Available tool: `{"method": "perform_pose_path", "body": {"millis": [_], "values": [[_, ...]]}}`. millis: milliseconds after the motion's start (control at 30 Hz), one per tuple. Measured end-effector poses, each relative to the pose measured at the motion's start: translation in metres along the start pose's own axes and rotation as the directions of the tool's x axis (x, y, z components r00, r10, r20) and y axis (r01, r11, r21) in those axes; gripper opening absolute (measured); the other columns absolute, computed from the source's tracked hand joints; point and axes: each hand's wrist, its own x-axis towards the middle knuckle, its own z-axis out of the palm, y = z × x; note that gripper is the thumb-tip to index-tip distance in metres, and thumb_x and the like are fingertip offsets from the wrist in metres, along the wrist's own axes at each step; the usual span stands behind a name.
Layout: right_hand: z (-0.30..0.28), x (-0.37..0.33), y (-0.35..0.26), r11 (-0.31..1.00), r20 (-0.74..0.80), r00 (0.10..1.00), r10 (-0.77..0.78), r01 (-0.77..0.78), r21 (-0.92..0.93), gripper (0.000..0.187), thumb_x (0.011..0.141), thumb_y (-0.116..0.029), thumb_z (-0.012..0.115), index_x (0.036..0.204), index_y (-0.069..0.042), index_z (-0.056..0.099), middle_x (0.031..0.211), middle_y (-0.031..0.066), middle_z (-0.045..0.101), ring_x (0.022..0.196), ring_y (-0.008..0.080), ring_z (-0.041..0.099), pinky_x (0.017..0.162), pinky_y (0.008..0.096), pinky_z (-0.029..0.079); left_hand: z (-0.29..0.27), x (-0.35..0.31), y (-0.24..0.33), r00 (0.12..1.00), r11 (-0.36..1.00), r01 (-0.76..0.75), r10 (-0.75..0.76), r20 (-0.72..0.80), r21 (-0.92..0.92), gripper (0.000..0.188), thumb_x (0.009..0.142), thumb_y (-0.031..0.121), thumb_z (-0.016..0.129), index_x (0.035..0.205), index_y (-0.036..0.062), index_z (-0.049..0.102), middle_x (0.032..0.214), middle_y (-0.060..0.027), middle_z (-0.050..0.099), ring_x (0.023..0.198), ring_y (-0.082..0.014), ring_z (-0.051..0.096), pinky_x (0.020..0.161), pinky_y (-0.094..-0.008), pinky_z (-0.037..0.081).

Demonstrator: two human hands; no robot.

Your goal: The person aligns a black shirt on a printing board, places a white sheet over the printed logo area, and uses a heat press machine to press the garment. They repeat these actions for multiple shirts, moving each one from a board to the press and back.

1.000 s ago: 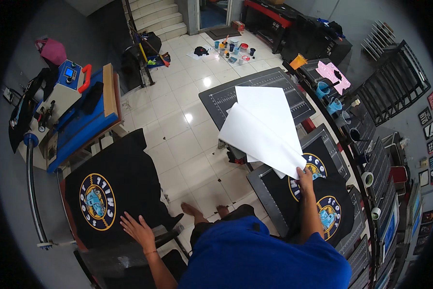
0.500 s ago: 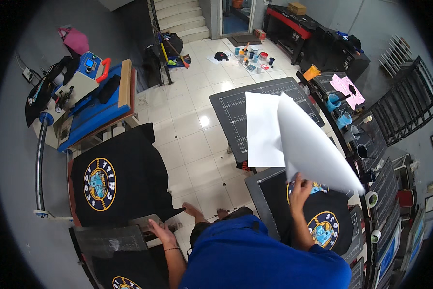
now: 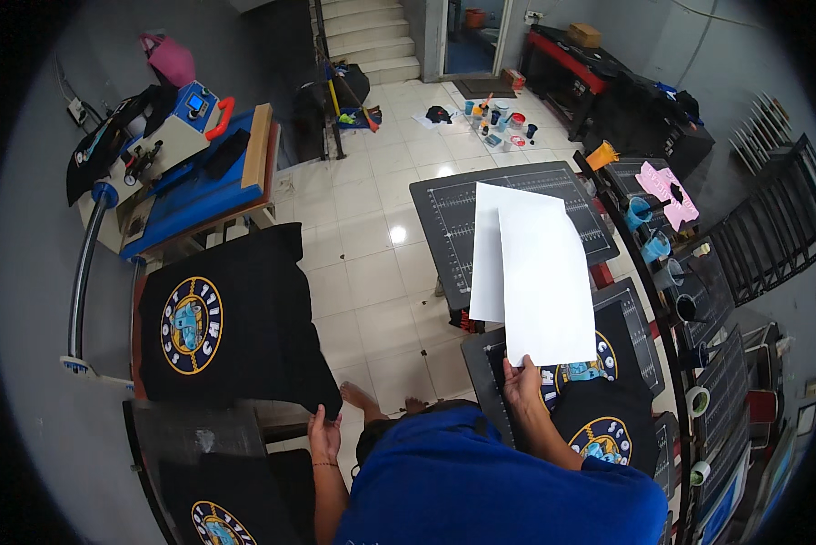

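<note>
My right hand (image 3: 522, 386) grips the lower edge of a white paper sheet (image 3: 549, 282). The sheet partly covers a second white sheet (image 3: 487, 263) on a dark gridded board. Beneath that hand are black T-shirts (image 3: 553, 422) with round scooter prints, partly hidden by the paper and my arm. My left hand (image 3: 324, 436) has its fingers closed at the near hem corner of another black T-shirt (image 3: 263, 309), which lies spread out and bears the same emblem. Another printed black T-shirt (image 3: 263, 495) lies nearest me on the left.
At the far left stands a heat press (image 3: 176, 136) with a blue bed and red handle. A gridded dark board (image 3: 444, 218) juts out ahead on the right. Cups of ink (image 3: 653, 245) line the rail at right. Small pots (image 3: 499, 123) sit on the tiled floor near the stairs.
The held sheet has swung left and flattened from its curl. My left hand has moved from the board edge to the T-shirt's hem corner. The view has shifted slightly.
</note>
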Motion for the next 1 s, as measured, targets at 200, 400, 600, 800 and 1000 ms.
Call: {"method": "perform_pose_path", "body": {"millis": [200, 400, 600, 800, 1000], "values": [[0.040, 0.047, 0.020, 0.995, 0.091, 0.991, 0.098, -0.100, 0.018, 0.028, 0.102, -0.019, 0.043, 0.117, 0.004, 0.046, 0.109, 0.0187, 0.059, 0.092, 0.0295, 0.066, 0.086, 0.0392, 0.060, 0.013, -0.021, 0.012, 0.999, 0.999, 0.020, -0.022, -0.040, -0.047, 0.011, 0.091, 0.016, 0.068, 0.100, 0.0174, 0.063, 0.103, 0.0019, 0.066, 0.091, -0.0142, 0.061, 0.077, -0.0380, 0.052], [0.093, 0.030, 0.045, 0.875, 0.353, 0.830, 0.432, -0.291, -0.388, 0.034, 0.101, -0.027, 0.046, 0.120, 0.001, 0.049, 0.114, 0.0145, 0.064, 0.099, 0.0264, 0.066, 0.075, 0.0283, 0.059, 0.039, -0.083, 0.060, 0.973, 0.961, -0.229, 0.224, 0.051, 0.153, 0.011, 0.093, 0.013, 0.064, 0.102, 0.0058, 0.066, 0.104, -0.0037, 0.068, 0.096, -0.0126, 0.062, 0.089, -0.0321, 0.049], [0.174, -0.019, 0.166, 0.508, 0.429, 0.475, 0.769, -0.045, -0.860, 0.050, 0.098, -0.043, 0.053, 0.126, -0.002, 0.050, 0.123, 0.0160, 0.061, 0.105, 0.0271, 0.062, 0.090, 0.0365, 0.052, 0.053, -0.187, 0.122, 0.930, 0.911, -0.366, 0.354, 0.094, 0.190, 0.022, 0.093, 0.012, 0.062, 0.111, -0.0014, 0.068, 0.107, -0.0038, 0.069, 0.098, -0.0120, 0.063, 0.090, -0.0285, 0.047], [0.227, -0.024, 0.293, 0.376, 0.472, 0.502, 0.725, 0.286, -0.882, 0.093, 0.091, -0.066, 0.048, 0.151, 0.000, 0.021, 0.154, 0.0231, 0.027, 0.141, 0.0369, 0.030, 0.113, 0.0484, 0.028, 0.024, -0.292, 0.134, 0.933, 0.905, -0.354, 0.326, 0.151, 0.234, 0.020, 0.088, 0.008, 0.067, 0.105, -0.0014, 0.069, 0.101, -0.0022, 0.069, 0.094, -0.0108, 0.061, 0.087, -0.0279, 0.047], [0.174, -0.098, 0.332, 0.406, 0.397, 0.086, 0.914, -0.121, -0.906, 0.082, 0.093, -0.065, 0.044, 0.152, -0.010, 0.027, 0.156, 0.0071, 0.031, 0.141, 0.0287, 0.031, 0.116, 0.0488, 0.023, 0.024, -0.352, 0.132, 0.814, 0.814, -0.579, 0.581, -0.029, 0.049, 0.029, 0.083, 0.007, 0.068, 0.109, -0.0056, 0.067, 0.113, -0.0093, 0.067, 0.105, -0.0182, 0.061, 0.094, -0.0324, 0.045]]}}
